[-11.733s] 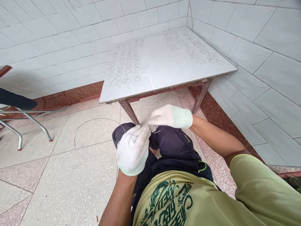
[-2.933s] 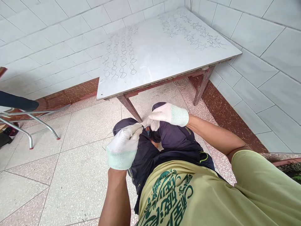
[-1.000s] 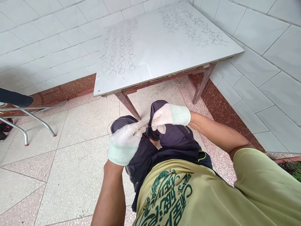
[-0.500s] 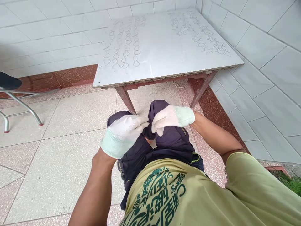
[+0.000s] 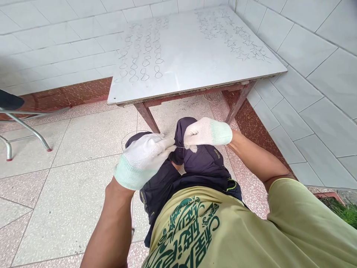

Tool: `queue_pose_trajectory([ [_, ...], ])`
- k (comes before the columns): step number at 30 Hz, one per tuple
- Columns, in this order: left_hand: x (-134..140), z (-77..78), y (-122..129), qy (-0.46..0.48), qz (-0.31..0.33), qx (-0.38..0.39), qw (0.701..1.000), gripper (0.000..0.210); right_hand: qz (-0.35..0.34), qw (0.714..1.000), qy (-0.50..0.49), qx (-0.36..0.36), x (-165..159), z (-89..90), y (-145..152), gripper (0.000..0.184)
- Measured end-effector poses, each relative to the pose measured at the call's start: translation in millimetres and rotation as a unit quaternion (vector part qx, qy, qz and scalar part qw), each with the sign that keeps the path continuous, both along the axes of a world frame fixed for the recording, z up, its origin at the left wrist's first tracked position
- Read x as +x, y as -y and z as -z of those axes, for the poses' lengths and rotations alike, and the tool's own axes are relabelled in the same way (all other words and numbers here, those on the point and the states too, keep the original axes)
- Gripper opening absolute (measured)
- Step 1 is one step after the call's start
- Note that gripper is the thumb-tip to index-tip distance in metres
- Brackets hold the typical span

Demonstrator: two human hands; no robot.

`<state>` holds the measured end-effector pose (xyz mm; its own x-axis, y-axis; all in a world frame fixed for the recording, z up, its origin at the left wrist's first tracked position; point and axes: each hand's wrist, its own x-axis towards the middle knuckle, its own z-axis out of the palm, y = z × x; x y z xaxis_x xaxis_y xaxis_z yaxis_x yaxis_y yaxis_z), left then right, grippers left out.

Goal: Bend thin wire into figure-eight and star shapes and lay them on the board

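A thin wire (image 5: pixel 180 147) runs between my two gloved hands, above my knees. My left hand (image 5: pixel 152 154), in a white glove with a pale green cuff, pinches it with the fingers closed. A loop of the same wire curves out behind this hand, over the floor. My right hand (image 5: pixel 196 134), gloved alike, is closed on the wire's other part, its fingertips bent down. The gloves hide just how the wire sits in the fingers.
Ahead stands a white-topped table (image 5: pixel 184 63) on reddish legs. Rows of bent wire figure-eights (image 5: pixel 145 61) lie on its left, wire stars (image 5: pixel 240 44) on its right. A metal-legged stool (image 5: pixel 30 126) is at left, a planter (image 5: pixel 338 208) at right. Tiled walls meet behind the table.
My hands have moved slightly apart, so more wire shows between them. The wire loop behind my left hand swings further out to the left.
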<state>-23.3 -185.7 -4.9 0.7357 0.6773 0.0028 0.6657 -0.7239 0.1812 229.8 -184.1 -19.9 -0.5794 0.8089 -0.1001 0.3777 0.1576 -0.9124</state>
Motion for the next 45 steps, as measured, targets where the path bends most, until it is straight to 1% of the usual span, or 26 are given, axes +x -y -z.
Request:
queue_pose_trajectory([
  [5,4,-1.2,1,0.001,-0.026,0.002,1.0,0.038,0.04,0.999,0.013,0.016,-6,1.0,3,0.031],
  [9,5,2.2,3,0.01,-0.06,0.009,0.998,0.035,0.072,0.997,0.014,0.038,-9,5.4,6,0.03],
  [13,3,7.2,5,0.02,-0.09,0.03,0.995,0.032,0.073,0.995,0.027,0.057,-11,6.9,6,0.031],
  [17,4,6.9,5,-0.003,-0.111,0.02,0.994,0.033,0.072,0.995,0.052,0.052,-16,3.2,4,0.029],
  [21,3,6.9,4,-0.01,-0.13,0.018,0.991,0.035,0.055,0.995,0.062,0.057,-19,2.3,-2,0.03],
  [25,4,9.3,11,-0.012,-0.182,0.017,0.983,0.037,0.051,0.995,0.039,0.076,-21,8.0,-5,0.034],
  [29,10,16.9,26,0.009,-0.284,0.054,0.957,0.038,0.07,0.994,0.019,0.082,-26,12.1,-3,0.039],
  [31,12,23.2,32,0.026,-0.319,0.068,0.945,0.039,0.087,0.993,0.017,0.074,-30,12.0,-1,0.04],
  [35,17,35.8,37,0.064,-0.358,0.082,0.928,0.043,0.115,0.991,0.029,0.063,-38,11.1,1,0.037],
  [38,22,40.3,40,0.111,-0.386,0.096,0.911,0.042,0.118,0.989,0.038,0.084,-43,12.6,1,0.034],
  [40,27,39.8,43,0.126,-0.424,0.078,0.893,0.045,0.12,0.986,0.043,0.112,-47,14.3,2,0.033],
  [42,31,37.2,46,0.134,-0.474,0.046,0.869,0.05,0.128,0.982,0.044,0.135,-52,15.7,3,0.034],
  [45,34,33.2,48,0.191,-0.527,-0.034,0.828,0.051,0.142,0.977,0.053,0.149,-63,16.2,6,0.036],
])
